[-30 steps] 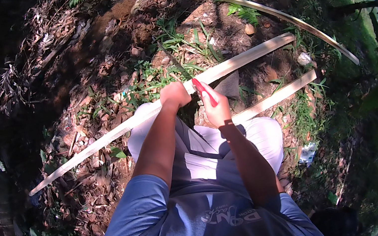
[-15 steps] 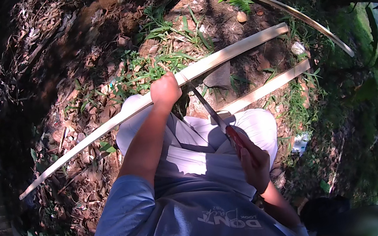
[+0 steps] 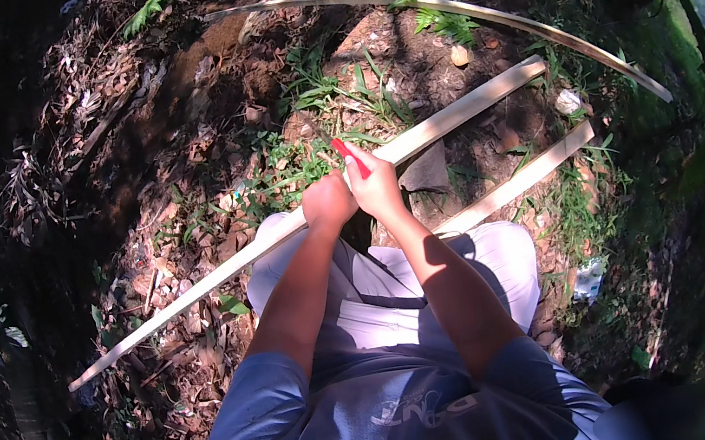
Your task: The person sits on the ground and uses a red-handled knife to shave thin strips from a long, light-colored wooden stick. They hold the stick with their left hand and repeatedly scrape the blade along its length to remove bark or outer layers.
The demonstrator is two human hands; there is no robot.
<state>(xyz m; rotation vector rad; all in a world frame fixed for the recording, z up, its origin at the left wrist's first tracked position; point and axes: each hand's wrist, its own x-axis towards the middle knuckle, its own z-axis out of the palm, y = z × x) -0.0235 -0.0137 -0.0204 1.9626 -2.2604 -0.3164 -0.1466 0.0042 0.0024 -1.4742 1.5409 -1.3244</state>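
Note:
My left hand (image 3: pixel 328 201) is closed around a long pale strip of wood or bamboo (image 3: pixel 467 112), which slants across my lap from lower left to upper right. Close beside it, touching or nearly touching, my right hand (image 3: pixel 376 186) grips a cutting tool by its red handle (image 3: pixel 347 155). Little of the tool's blade shows beyond the handle, so whether it is a knife or a saw I cannot tell. Both fists sit at the middle of the strip, above my folded legs (image 3: pixel 502 264).
Right of my knees lies a shorter pale strip (image 3: pixel 542 172). A longer thin strip (image 3: pixel 515 17) arcs across the far ground. A flat grey stone (image 3: pixel 426 171) lies under the held strip. Dry leaves, grass and a fern (image 3: pixel 441 16) surround me; a pale wrapper (image 3: pixel 588 279) lies at right.
My right hand has moved forward and left with the tool, from my lap up to my left hand. The long blade seen earlier is now mostly hidden. My left hand keeps its hold.

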